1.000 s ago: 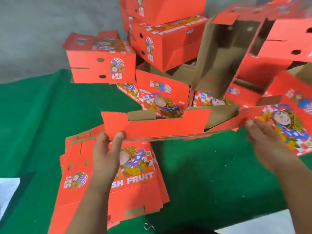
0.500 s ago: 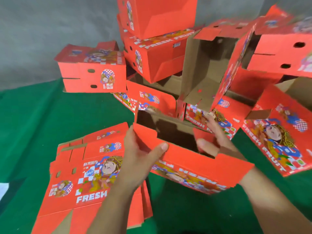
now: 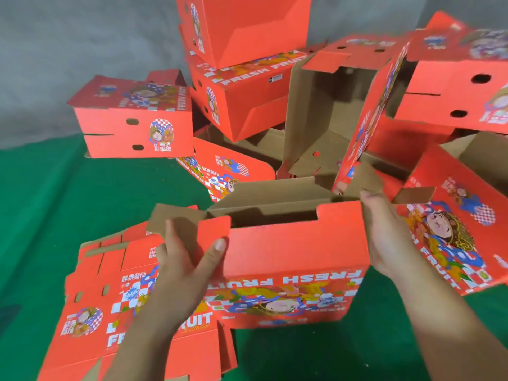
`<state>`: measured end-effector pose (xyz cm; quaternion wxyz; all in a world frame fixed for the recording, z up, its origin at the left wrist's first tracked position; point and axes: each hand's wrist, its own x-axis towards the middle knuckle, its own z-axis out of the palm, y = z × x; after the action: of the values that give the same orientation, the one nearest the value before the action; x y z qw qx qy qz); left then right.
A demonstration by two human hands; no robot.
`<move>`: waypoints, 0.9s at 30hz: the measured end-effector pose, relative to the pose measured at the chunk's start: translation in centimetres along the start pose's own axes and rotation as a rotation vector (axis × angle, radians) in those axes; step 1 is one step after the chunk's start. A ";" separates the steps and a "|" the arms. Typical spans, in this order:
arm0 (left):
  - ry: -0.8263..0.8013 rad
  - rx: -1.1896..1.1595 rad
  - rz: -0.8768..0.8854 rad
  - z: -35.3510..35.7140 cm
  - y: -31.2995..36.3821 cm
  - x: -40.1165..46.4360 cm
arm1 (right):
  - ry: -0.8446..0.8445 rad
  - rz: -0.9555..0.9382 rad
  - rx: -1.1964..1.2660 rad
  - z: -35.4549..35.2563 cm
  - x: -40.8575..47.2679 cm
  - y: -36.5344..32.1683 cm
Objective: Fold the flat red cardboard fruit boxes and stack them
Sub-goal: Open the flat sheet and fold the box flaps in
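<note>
**Two hands hold a half-opened red fruit box above a green cloth**

A person's two bare hands hold a red cardboard fruit box (image 3: 291, 259) in the middle of the view, above a green cloth (image 3: 55, 215). The box is opened into a sleeve, its brown inside showing at the top. Its near panel faces the camera and carries "FRESH FRUIT" upside down over a cartoon picture.

The left hand (image 3: 187, 259) grips the box's left end: the thumb presses on the red front panel and the fingers curl behind a brown end flap. The right hand (image 3: 384, 237) lies along the box's right edge with the fingers fairly straight, the fingertips reaching the top corner.

Under the left forearm, toward the cloth's near left corner, lies a pile of flat boxes (image 3: 104, 298), printed side up.

Toward the far edge of the cloth stands a loose heap of folded boxes (image 3: 242, 97). One closed box (image 3: 134, 125) sits on the left of the heap. An open box (image 3: 330, 119) lies on its side in the middle, showing its brown inside. Another open box (image 3: 450, 229) tilts just beside the right hand. A grey wall (image 3: 68, 37) rises behind the heap.
</note>
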<state>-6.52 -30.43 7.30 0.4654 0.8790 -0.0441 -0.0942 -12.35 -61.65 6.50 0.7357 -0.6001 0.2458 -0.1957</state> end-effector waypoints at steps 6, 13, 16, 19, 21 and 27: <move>0.231 0.154 0.082 4.2 -1.2 0.1 | -0.109 -0.142 -0.480 -0.2 -0.6 1.4; 0.454 0.253 0.482 6.1 -1.8 0.3 | 0.081 -0.861 -0.884 2.5 -3.0 4.9; 0.476 0.163 0.489 6.6 -2.1 0.2 | 0.039 -0.913 -1.095 3.4 -3.3 5.6; 0.370 0.200 0.521 6.2 -2.3 0.6 | -0.003 -0.880 -1.238 3.3 -3.2 5.7; 0.274 0.343 0.585 5.5 -2.7 1.0 | -0.022 -0.755 -1.333 3.5 -3.1 5.3; 0.074 0.510 0.412 4.7 -1.2 1.4 | -0.109 -0.535 -1.498 5.0 -3.0 4.6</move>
<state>-6.12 -33.78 3.58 0.2411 0.9425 -0.2263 0.0480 -11.87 -55.05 3.20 0.0756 -0.9824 0.1233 -0.1185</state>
